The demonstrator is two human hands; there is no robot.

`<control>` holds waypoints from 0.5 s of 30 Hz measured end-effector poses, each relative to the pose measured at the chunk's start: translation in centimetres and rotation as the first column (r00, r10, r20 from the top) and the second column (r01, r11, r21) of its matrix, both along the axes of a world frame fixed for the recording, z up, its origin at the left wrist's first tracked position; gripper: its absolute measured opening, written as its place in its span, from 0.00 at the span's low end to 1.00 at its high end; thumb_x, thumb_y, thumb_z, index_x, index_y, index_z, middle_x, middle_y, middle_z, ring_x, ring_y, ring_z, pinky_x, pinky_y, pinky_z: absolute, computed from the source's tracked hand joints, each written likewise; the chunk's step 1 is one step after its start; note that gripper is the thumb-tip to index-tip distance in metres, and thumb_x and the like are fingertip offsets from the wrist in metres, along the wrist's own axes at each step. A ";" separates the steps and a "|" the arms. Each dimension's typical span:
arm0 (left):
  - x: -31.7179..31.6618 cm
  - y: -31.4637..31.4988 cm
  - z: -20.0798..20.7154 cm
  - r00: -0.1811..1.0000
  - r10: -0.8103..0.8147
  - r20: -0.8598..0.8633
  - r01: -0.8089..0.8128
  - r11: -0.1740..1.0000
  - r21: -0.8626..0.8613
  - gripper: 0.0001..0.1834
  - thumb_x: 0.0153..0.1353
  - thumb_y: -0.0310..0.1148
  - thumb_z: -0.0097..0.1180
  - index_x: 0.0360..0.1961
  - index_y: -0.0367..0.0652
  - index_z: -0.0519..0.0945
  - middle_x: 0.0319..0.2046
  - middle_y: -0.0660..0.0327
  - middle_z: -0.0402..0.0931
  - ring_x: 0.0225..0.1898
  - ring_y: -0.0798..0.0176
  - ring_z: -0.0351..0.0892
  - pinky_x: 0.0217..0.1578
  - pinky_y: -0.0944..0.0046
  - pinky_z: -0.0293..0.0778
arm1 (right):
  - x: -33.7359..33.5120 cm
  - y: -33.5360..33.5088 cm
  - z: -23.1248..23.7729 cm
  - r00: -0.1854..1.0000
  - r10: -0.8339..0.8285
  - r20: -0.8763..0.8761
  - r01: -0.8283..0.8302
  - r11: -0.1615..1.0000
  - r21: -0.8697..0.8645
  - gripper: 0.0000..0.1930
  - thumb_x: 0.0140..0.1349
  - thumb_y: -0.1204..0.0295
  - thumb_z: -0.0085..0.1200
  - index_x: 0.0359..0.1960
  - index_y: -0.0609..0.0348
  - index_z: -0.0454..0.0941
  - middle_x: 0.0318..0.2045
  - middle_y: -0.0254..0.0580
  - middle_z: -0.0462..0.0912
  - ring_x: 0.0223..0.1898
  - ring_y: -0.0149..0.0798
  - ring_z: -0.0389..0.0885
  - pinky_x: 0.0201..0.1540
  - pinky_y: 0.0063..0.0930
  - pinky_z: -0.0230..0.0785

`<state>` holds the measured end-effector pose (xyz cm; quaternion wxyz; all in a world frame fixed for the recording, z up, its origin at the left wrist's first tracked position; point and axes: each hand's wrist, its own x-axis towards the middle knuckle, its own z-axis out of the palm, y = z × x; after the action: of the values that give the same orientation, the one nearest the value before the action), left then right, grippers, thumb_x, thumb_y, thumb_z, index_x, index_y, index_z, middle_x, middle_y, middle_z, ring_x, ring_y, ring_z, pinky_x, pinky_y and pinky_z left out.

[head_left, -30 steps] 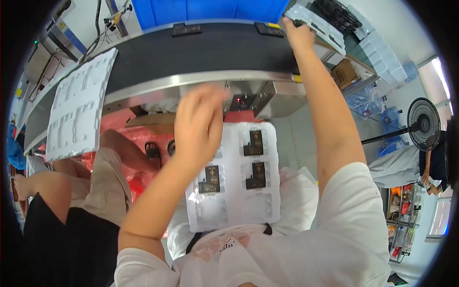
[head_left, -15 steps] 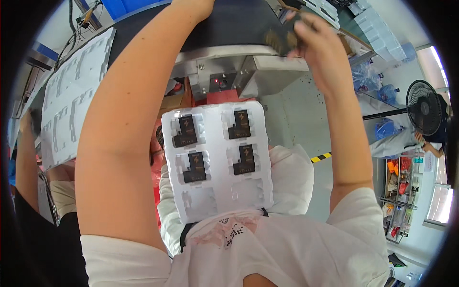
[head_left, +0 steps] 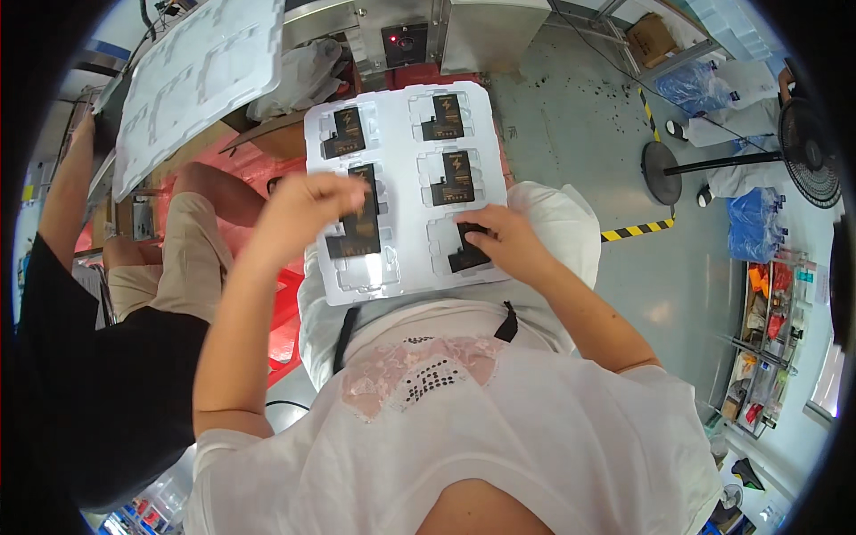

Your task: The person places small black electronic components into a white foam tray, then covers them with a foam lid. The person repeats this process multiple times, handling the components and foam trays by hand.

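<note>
A white plastic tray with moulded pockets rests across my lap. Black, flat, L-shaped battery packs with gold print lie in it, such as the upper left battery and the middle right battery. At the lower right pocket my right hand is closed, fingertips gripping a battery. My left hand hovers at the tray's left side, its fingers curled and smeared by motion. Just beside it, a black battery reaches toward the lower left pocket; whether those fingers touch it is unclear.
Another white tray stands tilted at the upper left, near a co-worker's arm. A metal machine frame is ahead. To the right are a standing fan and striped floor tape.
Both hands have come down from the dark surface ahead to the tray. My view has tilted down. Black batteries now show at the lower right pocket and toward the lower left one.
</note>
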<state>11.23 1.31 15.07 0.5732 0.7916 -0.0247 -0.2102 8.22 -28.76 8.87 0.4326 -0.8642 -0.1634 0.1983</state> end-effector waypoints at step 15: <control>-8.0 -2.3 -8.8 0.722 -0.089 0.687 -0.383 0.775 0.503 0.12 0.48 0.31 0.64 0.36 0.46 0.83 0.42 0.61 0.72 0.40 0.56 0.69 0.41 0.60 0.67 | -5.6 -1.1 -2.3 0.743 0.230 0.628 -0.079 0.963 -0.259 0.13 0.55 0.75 0.53 0.43 0.55 0.78 0.48 0.40 0.77 0.50 0.40 0.74 0.48 0.38 0.61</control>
<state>3.21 -0.99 6.25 0.2503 0.9525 -0.0946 0.1454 2.60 -29.87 6.59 0.2341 -0.9037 -0.3528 -0.0635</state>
